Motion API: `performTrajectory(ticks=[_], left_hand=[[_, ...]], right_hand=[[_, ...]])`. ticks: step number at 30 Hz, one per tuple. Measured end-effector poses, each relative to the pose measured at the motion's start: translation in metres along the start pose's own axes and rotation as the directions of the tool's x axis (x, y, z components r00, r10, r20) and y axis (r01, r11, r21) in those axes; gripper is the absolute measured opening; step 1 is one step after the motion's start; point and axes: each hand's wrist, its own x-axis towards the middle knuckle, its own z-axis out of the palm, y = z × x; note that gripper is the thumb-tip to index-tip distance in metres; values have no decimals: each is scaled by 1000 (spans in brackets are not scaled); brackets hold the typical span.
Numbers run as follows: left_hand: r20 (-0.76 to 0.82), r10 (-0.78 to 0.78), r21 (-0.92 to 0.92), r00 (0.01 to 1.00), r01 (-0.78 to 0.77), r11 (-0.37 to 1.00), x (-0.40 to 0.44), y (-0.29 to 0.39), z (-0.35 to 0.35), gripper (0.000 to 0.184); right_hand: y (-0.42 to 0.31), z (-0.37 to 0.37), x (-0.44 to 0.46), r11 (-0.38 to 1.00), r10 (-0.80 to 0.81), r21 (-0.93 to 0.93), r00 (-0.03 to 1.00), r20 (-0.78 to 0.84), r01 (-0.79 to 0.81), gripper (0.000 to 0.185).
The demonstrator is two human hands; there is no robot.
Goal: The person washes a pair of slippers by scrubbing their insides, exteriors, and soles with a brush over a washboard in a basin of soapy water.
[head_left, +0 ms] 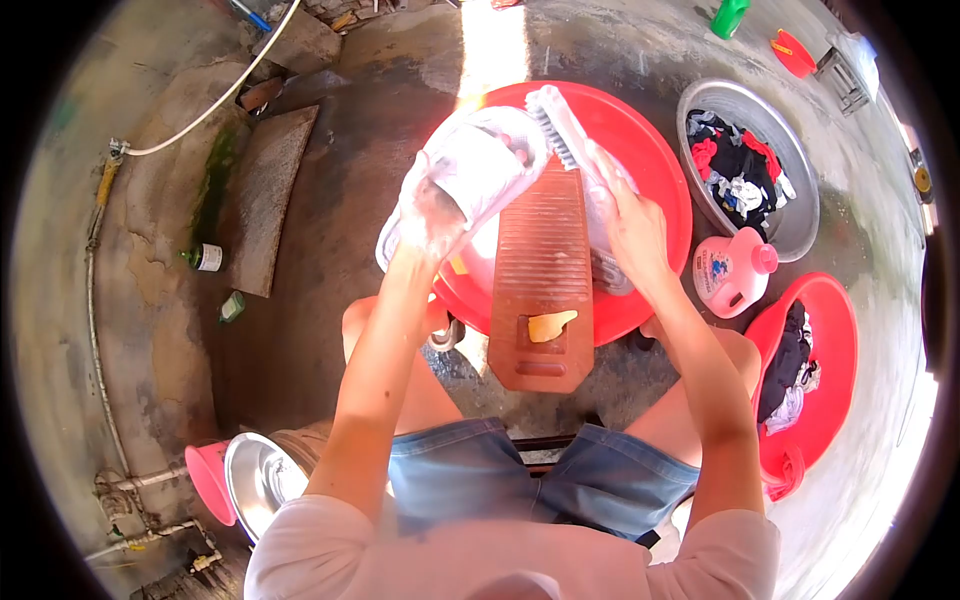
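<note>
My left hand (432, 218) is closed on a white shoe (482, 165), lifted over the left part of a red basin (660, 160). Part of that hand is hidden by the shoe. In my right hand (632, 222) is a scrub brush (558, 125), its bristles turned toward the shoe, a small gap apart. Beneath the right hand, a second pale shoe (608, 268) appears to lie in the basin, mostly covered. A brown washboard (543, 250) leans across the basin's near rim, with a yellow piece of soap (550, 325) in its recess.
To the right stand a metal basin (805, 210) of clothes, a pink detergent jug (735, 272) and another red basin (840, 350) with laundry. A slab (275, 200) and green bottle (207, 257) are at left. Lower left, a metal bowl (245, 475) sits by a pink container (208, 480).
</note>
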Motion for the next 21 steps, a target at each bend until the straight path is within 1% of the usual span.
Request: performTrajectory(ticks=[1, 3, 4, 6, 7, 9, 11, 12, 15, 16, 19, 20, 21], left_hand=[[-31, 16, 46, 999, -15, 999, 5, 0, -1, 62], [-207, 108, 104, 972, -88, 991, 14, -3, -4, 45], [-271, 109, 119, 956, -79, 990, 13, -6, -6, 41], [-399, 103, 138, 911, -52, 989, 5, -12, -1, 33], [-430, 104, 136, 897, -49, 989, 6, -13, -1, 31], [-490, 118, 134, 864, -59, 989, 11, -10, -1, 28], [-485, 96, 110, 869, -48, 993, 18, -11, -24, 26], [-479, 84, 99, 874, -41, 994, 20, -12, -31, 25], [-480, 139, 198, 866, -47, 979, 14, -36, -37, 33], [-486, 115, 124, 866, -62, 990, 16, -38, -43, 36], [-340, 5, -162, 940, -64, 985, 25, -22, -51, 36], [-398, 22, -36, 917, -40, 999, 22, -26, -46, 37], [-455, 42, 86, 889, -4, 996, 17, -33, -40, 38]], right_hand=[[0, 3, -8, 994, -60, -84, 997, 54, 64, 44], [7, 11, -21, 951, -157, -239, 973, 171, 195, 45], [12, 13, -21, 903, -217, -344, 965, 150, 257, 47], [23, 6, -1, 854, -235, -446, 964, 127, 267, 48], [24, 1, 8, 825, -246, -496, 963, 113, 269, 48], [8, 7, -1, 860, -252, -424, 958, 134, 285, 46], [2, 21, -23, 895, -274, -310, 944, 185, 321, 44], [3, 22, -22, 881, -270, -338, 938, 219, 332, 44], [20, 13, 11, 892, -174, -413, 983, 65, 185, 44], [13, 12, 9, 917, -173, -357, 984, 47, 178, 45], [-4, 21, -28, 922, -231, -266, 951, 206, 281, 42], [-7, 16, -22, 913, -226, -306, 958, 176, 272, 41], [1, 15, -7, 919, -189, -329, 976, 110, 215, 43]])
